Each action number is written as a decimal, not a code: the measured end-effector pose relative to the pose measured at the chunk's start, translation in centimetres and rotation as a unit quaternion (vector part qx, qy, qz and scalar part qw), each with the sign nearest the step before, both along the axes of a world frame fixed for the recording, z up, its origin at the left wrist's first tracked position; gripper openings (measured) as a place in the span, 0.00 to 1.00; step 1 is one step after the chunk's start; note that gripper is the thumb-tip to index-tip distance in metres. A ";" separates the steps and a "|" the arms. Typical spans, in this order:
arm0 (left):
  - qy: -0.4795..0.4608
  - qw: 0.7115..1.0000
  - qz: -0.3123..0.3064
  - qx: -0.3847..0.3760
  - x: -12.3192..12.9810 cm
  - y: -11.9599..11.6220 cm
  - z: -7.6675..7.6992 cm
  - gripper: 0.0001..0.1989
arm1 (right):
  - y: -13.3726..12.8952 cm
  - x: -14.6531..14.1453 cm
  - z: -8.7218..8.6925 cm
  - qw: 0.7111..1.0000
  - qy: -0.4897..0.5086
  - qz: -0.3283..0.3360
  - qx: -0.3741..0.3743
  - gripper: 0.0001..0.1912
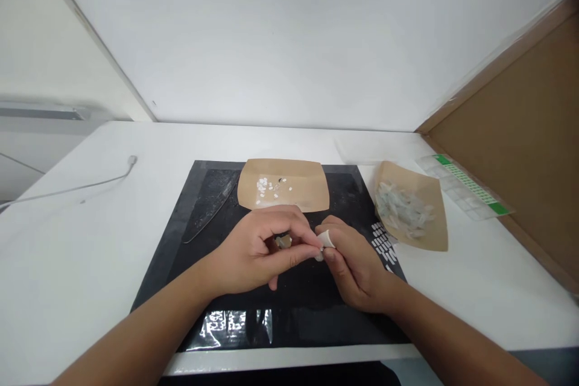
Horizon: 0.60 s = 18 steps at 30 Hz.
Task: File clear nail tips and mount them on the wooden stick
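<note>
Over the black mat (312,332), the fingertips of both my hands meet. The thumb and forefinger of my left hand (266,247) pinch a small pale piece (320,253) from the left. My right hand (355,268) is closed on it from the other side, its thumb against it. A white cover (326,239), like tape or a finger cot, shows at a right fingertip. The piece is mostly hidden by fingers, so its kind is unclear. Behind my left fingers, a pale yellowish thing (284,242) is partly visible.
Just beyond my hands, a brown paper tray (307,175) bears several tiny white pieces. Small white strips (383,244) lie in rows on the mat's right side. Another paper tray (438,236) holds translucent slips, beside a clear green-striped case (468,184). A cable (90,187) crosses the left.
</note>
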<state>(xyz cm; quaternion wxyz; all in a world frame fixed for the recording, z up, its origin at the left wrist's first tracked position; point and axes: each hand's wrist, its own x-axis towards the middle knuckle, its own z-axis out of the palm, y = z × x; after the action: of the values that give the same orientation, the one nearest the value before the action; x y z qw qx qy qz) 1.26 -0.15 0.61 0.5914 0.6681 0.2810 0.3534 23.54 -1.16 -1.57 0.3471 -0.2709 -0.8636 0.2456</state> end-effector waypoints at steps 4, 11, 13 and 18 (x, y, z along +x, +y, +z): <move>0.027 0.994 0.027 0.103 0.2 0.1 0.1 0.05 | 0.1 0.0 -0.4 1.000 -0.004 -0.014 0.016 0.11; 0.036 0.975 0.045 0.216 0.3 0.3 0.5 0.04 | 0.3 -0.1 -0.4 0.997 -0.005 -0.026 0.071 0.09; 0.036 0.974 0.044 0.221 0.2 0.3 0.6 0.04 | 0.4 -0.1 -0.5 0.994 -0.012 -0.034 0.103 0.11; 0.041 0.970 0.044 0.237 0.0 0.4 0.9 0.08 | 0.5 0.1 -0.6 0.982 -0.056 -0.070 0.166 0.12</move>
<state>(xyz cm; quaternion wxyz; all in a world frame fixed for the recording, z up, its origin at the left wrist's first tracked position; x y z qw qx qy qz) 1.29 0.22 1.53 0.3884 0.7899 0.2424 0.4080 23.61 -0.70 -2.13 0.3544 -0.2822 -0.8896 0.0581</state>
